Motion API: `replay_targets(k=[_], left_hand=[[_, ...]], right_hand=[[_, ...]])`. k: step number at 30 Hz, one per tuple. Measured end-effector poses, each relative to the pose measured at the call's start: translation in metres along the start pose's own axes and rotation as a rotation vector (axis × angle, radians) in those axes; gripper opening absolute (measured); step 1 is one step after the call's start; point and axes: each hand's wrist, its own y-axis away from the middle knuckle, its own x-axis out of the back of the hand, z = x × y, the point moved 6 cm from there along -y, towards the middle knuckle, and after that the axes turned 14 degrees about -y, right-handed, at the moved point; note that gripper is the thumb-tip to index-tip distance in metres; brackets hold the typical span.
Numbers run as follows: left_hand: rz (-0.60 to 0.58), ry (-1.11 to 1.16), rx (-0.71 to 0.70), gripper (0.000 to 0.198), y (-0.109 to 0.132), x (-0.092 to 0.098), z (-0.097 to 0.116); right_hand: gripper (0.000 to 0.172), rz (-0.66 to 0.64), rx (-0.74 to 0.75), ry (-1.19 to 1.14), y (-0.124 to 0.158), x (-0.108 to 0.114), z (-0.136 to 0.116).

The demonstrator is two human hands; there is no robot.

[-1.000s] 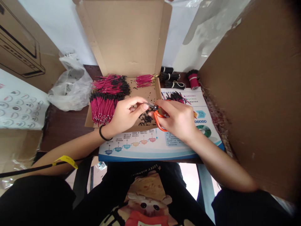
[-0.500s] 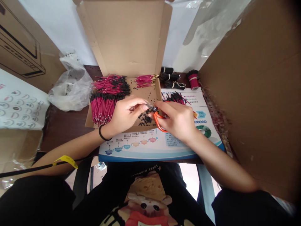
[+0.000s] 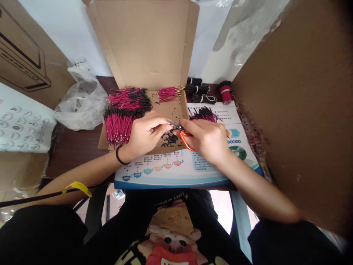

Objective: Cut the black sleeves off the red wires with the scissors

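Observation:
My right hand (image 3: pixel 208 138) is closed around a pair of scissors (image 3: pixel 186 141) with orange handles, its dark blades pointing left. At the blade tips, my left hand (image 3: pixel 147 132) is pinched, and what its fingertips hold is too small to make out. Both hands are over the front of a shallow cardboard box (image 3: pixel 182 110). Small black offcuts (image 3: pixel 171 138) lie in it beneath the scissors. Left of them are two piles of red wires with black ends, an upper pile (image 3: pixel 129 98) and a lower pile (image 3: pixel 118 126), the latter partly behind my left hand.
A small red wire bundle (image 3: pixel 168 94) lies at the box's back. Loose wires (image 3: pixel 204 114) rest on a printed sheet (image 3: pixel 165 178) to the right. Banded black bundles (image 3: pixel 197 89) and a red one (image 3: pixel 225 92) stand behind. A plastic bag (image 3: pixel 82 106) sits left; a cardboard wall (image 3: pixel 298 110) rises right.
The whole view has shifted slightly. The scissor blades show a little more clearly at my left fingertips; both hands keep nearly the same place and grip.

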Motion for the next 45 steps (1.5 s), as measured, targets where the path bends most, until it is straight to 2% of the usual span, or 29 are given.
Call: replay_targets(k=[7, 12, 24, 32, 39, 45], left_hand=[[-0.016, 0.041, 0.012, 0.015, 0.002, -0.004, -0.001], [0.021, 0.002, 0.029, 0.018, 0.000, 0.001, -0.001], [0.023, -0.009, -0.059, 0.013, -0.001, 0.001, 0.003], [0.012, -0.026, -0.070, 0.019, -0.001, 0.001, 0.004], [0.023, 0.004, -0.076, 0.015, -0.001, 0.000, 0.004], [0.056, -0.006, -0.036, 0.017, -0.002, 0.003, 0.001]], right_hand=[[0.032, 0.027, -0.117, -0.143, -0.001, -0.002, 0.006], [0.028, 0.035, -0.079, -0.202, -0.002, 0.002, 0.002], [0.028, 0.046, 0.013, -0.139, -0.001, 0.000, -0.001], [0.032, 0.055, 0.056, -0.043, 0.001, 0.000, 0.000], [0.034, 0.023, -0.130, -0.205, 0.000, -0.006, 0.012], [0.030, 0.047, -0.129, -0.279, -0.002, -0.001, 0.009]])
